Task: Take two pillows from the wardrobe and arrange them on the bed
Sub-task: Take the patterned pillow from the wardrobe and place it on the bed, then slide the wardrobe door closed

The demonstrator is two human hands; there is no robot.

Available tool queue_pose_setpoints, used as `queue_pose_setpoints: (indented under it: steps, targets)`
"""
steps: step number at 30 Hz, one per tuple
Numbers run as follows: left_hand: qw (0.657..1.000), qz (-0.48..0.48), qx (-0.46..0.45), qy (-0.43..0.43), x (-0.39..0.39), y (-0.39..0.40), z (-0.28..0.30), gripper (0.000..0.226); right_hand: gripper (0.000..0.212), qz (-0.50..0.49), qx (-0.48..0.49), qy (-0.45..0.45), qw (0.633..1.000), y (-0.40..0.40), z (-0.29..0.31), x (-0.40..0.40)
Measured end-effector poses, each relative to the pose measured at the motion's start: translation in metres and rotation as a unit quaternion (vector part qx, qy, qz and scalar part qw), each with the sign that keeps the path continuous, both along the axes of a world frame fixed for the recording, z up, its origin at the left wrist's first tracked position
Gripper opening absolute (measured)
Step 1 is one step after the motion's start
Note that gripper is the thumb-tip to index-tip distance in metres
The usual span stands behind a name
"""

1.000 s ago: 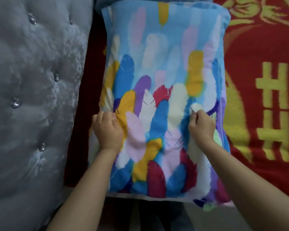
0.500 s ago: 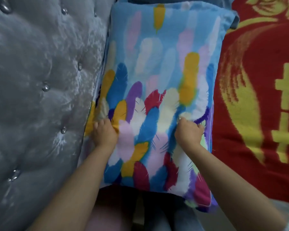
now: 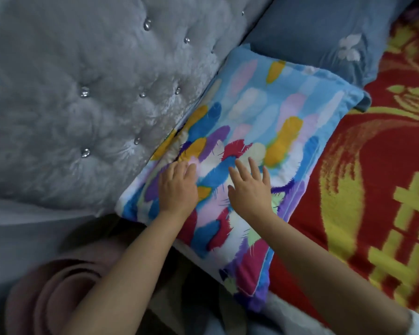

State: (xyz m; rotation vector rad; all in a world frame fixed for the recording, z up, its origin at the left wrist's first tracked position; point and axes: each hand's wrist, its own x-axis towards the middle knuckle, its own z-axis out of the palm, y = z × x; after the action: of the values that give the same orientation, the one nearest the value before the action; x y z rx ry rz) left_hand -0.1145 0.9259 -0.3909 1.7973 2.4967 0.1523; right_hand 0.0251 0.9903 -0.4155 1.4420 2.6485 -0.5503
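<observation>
A pillow with a bright feather print point(image 3: 271, 112) lies at the head of the bed, its long left edge against the grey tufted headboard point(image 3: 87, 97). A second pillow, plain blue with a small white flower point(image 3: 324, 37), lies beyond it, its near end partly under the feather pillow. My left hand point(image 3: 177, 187) rests flat on the feather pillow's near-left part, fingers loosely spread. My right hand point(image 3: 250, 187) lies palm down beside it with fingers apart. Neither hand grips the fabric.
A red blanket with yellow patterns point(image 3: 373, 177) covers the bed to the right of the pillows. A rolled pink mat point(image 3: 56, 293) stands at the lower left beside the bed, below the headboard.
Both hands have let go of the pinched pillow fabric and now lie flat and open. The view has swung, showing the feather pillow set against the headboard and the blue pillow beyond.
</observation>
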Motion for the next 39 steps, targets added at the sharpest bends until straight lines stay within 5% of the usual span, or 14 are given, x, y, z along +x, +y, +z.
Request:
queue_pose_setpoints:
  steps: [12,22,29,39]
  targets:
    - [0.954,0.284,-0.027,0.093,0.072,-0.249,0.155,0.051,0.048,0.285,0.021,0.130,0.949,-0.171,0.167,-0.005]
    - [0.839,0.501,0.047,0.207,0.261,-0.530,0.277,0.034,0.046,0.491,0.038,0.257,0.831,-0.445,0.273,0.103]
    - [0.721,0.658,0.008,0.218,0.389,-0.737,0.286,0.038,0.048,0.673,0.054,0.261,0.690,-0.643,0.296,0.190]
    - [0.577,0.788,-0.055,0.207,0.404,-1.029,0.308,0.036,0.046,0.767,0.071,0.287,0.569,-0.958,0.327,0.158]
